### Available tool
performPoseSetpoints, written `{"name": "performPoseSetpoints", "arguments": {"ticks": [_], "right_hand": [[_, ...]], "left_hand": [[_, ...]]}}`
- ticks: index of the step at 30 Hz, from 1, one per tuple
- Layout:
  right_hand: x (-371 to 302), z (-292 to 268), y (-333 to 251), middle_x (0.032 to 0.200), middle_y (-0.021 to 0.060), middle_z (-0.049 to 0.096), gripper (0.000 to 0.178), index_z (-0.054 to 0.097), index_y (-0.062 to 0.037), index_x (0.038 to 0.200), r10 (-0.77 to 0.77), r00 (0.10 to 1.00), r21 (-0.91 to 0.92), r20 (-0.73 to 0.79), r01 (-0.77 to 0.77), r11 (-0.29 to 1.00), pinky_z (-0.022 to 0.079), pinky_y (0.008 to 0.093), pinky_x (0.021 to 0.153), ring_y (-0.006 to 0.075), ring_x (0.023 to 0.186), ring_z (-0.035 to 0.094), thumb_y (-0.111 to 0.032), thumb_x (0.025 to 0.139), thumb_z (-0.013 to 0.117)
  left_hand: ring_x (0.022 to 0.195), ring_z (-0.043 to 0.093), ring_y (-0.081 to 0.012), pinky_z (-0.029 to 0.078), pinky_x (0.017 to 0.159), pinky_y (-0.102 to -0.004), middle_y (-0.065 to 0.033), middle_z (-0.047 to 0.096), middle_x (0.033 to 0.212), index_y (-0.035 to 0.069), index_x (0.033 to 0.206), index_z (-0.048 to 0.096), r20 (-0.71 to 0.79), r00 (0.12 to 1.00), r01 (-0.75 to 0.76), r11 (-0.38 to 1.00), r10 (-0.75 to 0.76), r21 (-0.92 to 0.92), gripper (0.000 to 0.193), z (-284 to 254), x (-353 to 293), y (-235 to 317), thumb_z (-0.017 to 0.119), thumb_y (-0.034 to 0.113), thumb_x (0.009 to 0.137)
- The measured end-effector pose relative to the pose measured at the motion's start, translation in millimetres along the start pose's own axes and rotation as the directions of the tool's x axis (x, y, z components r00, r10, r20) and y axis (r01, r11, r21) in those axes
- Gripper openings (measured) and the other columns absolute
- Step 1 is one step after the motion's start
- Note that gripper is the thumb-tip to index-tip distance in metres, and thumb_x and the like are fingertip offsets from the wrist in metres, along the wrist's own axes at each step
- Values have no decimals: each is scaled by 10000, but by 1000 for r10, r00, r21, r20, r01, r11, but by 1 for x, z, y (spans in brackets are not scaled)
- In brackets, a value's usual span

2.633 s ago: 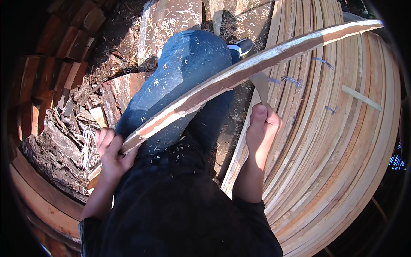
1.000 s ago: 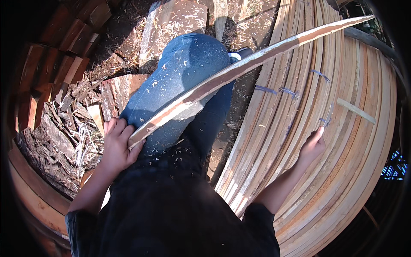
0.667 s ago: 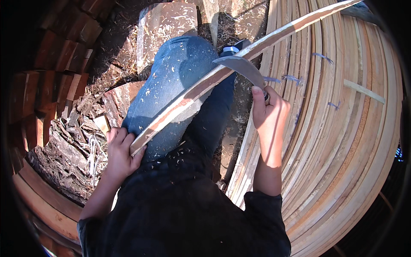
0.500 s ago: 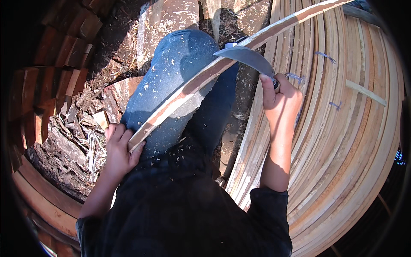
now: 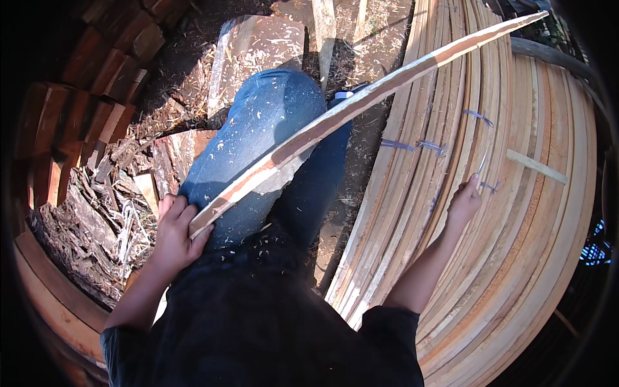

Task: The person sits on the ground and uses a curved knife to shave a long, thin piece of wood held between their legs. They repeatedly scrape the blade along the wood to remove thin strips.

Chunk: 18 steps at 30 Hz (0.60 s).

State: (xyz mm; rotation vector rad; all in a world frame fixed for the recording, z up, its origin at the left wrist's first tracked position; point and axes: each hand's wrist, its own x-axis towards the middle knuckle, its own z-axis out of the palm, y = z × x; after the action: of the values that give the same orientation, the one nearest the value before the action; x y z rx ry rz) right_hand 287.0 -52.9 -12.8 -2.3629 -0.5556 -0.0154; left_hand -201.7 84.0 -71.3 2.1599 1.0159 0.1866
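A long wooden strip (image 5: 309,133), brown with pale edges, lies slantwise over my denim-covered leg, its far end reaching up to the right. My left hand (image 5: 177,227) grips the strip's near end beside my hip. Off to the right, above the stacked strips, my right hand (image 5: 465,201) is closed round a curved knife. The knife's blade (image 5: 483,161) now shows edge-on as a thin sliver, apart from the wooden strip. Its handle is hidden inside my fingers.
Bundled long wooden strips (image 5: 490,258) fill the right side, tied with purple bands (image 5: 396,145); a short pale stick (image 5: 536,166) lies across them. At left, brown wood blocks (image 5: 48,142) are stacked beside bark scraps (image 5: 97,226). Shavings litter a board (image 5: 258,48) ahead.
My right hand has swung the knife away from the strip to the right, turning its blade edge-on. The left hand keeps its grip, and the strip's far end sits slightly lower.
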Motion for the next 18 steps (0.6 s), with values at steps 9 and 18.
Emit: {"name": "performPoseSetpoints", "arguments": {"ticks": [9, 18], "right_hand": [[-60, 61, -114, 443, 152, 448, 443, 605, 9, 654, -334, 862, -125, 382, 407, 905, 396, 347, 429, 255, 382, 501, -382, 854, 660], [2, 68, -110, 496, 169, 537, 567, 591, 4, 639, -542, 788, -377, 291, 615, 692, 466, 394, 491, 319, 497, 599, -529, 830, 616]], "left_hand": [[802, 437, -367, 354, 746, -444, -167, 453, 803, 13, 798, 567, 43, 998, -38, 999, 37, 18, 206, -3, 7, 6, 673, 170, 717], [779, 424, -371, 347, 719, -449, -176, 440, 781, 10, 791, 562, 10, 1000, -23, 999, 23, 26, 222, -2, 5, 5, 676, 191, 729]]}}
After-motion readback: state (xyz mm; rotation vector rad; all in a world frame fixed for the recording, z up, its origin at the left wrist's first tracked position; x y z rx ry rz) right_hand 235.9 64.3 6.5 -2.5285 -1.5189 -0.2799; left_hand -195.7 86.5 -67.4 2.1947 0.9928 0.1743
